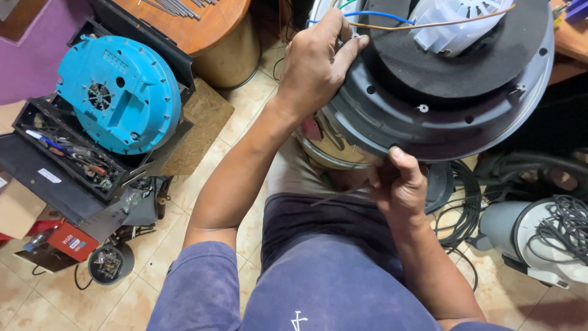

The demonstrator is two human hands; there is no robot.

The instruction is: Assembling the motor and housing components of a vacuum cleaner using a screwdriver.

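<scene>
Above the lap, round grey motor housing (429, 113), black foam disc on top, tilted; left hand (315, 64) and right hand (401, 184) closed on its rim.

Soft even indoor light, faint shadows, sharp focus, slight edge distortion.
</scene>
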